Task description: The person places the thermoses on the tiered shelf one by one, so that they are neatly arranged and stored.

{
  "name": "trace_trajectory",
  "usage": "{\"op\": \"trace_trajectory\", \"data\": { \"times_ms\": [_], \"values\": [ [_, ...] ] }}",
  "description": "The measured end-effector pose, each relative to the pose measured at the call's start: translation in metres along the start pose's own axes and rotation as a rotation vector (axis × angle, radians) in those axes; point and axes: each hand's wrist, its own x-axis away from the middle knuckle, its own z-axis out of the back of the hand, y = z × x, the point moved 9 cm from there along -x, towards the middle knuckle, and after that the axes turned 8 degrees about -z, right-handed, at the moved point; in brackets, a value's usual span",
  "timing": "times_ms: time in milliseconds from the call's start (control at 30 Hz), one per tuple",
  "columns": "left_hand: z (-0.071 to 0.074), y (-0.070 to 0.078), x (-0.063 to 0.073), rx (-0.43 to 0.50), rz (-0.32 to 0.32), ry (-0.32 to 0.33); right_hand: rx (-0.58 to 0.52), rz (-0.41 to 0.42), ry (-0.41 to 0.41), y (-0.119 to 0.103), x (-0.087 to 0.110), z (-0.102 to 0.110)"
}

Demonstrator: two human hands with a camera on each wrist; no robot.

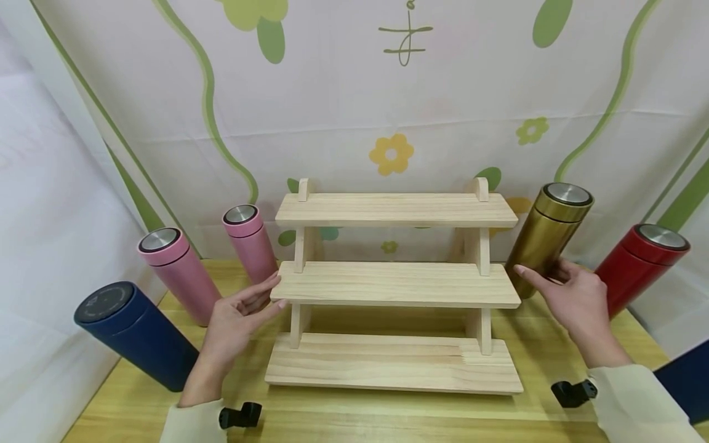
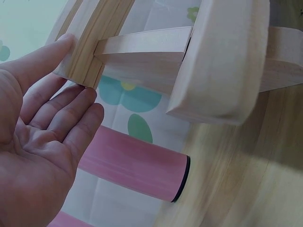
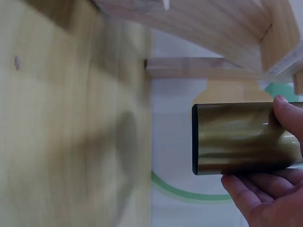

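Observation:
A three-tier wooden display stand (image 1: 396, 283) stands in the middle of the table. My left hand (image 1: 238, 326) is at the left end of its middle board, thumb at the front edge and fingertips at the end, as the left wrist view shows the hand (image 2: 47, 118) around the board corner (image 2: 83, 61). To the right of the stand, my right hand (image 1: 578, 301) grips a gold thermos bottle (image 1: 548, 231) with a silver-topped lid. In the right wrist view, the thermos's black base (image 3: 195, 139) hangs above the tabletop, thumb and fingers on opposite sides.
Left of the stand are two pink thermoses (image 1: 180, 274) (image 1: 250, 243) and a dark blue one (image 1: 135, 335). A red thermos (image 1: 639, 264) stands beyond my right hand, and part of a dark blue object (image 1: 687, 378) shows at the right edge. A floral cloth (image 1: 332, 92) hangs behind.

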Motion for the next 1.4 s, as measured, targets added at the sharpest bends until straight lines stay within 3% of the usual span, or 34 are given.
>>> {"op": "trace_trajectory", "data": {
  "times_ms": [567,833,1400],
  "values": [
    [0.0,0.0,-0.001,0.015,0.0,0.006,-0.034,0.005,0.077,-0.025,0.02,0.032],
    [0.001,-0.002,0.0,0.013,0.022,0.008,-0.059,-0.033,0.075,-0.037,0.028,0.047],
    [0.001,-0.001,0.0,0.021,0.028,0.007,-0.115,-0.028,0.052,-0.053,0.041,0.053]
  ]
}}
